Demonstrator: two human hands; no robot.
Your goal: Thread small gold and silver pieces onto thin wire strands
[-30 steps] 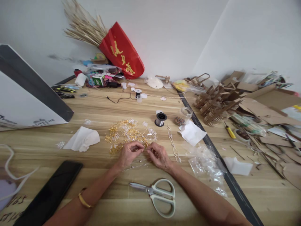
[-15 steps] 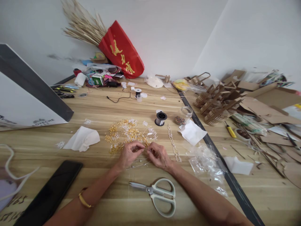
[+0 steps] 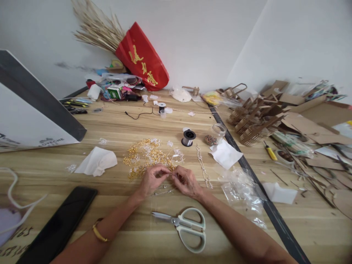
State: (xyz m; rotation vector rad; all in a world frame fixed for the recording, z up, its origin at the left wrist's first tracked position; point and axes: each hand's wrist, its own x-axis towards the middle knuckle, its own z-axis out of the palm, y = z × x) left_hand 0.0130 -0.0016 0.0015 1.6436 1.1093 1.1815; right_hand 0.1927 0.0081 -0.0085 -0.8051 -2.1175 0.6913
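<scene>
My left hand [image 3: 154, 179] and my right hand [image 3: 187, 181] meet fingertip to fingertip at the front edge of a pile of gold and silver beads [image 3: 150, 154]. Thumb and forefinger of each hand are pinched together; what lies between them is too small to make out. A thin beaded chain [image 3: 162, 191] rests on the table just below the fingers. Closer to me lie scissors [image 3: 176, 221] with pale green handles, blades pointing left. To the right of my right hand a pale beaded strand [image 3: 202, 168] is laid out lengthwise.
Beyond the beads stand a wire spool [image 3: 188, 138] and a glass jar [image 3: 219, 132] with small beads. Clear plastic bags [image 3: 242, 190] are on the right, woven baskets [image 3: 253, 119] farther back. A black phone [image 3: 60, 223] and a crumpled tissue [image 3: 96, 162] lie on the left.
Both hands stay pinched in nearly the same place. The whole view has shifted very slightly; nothing else visibly differs.
</scene>
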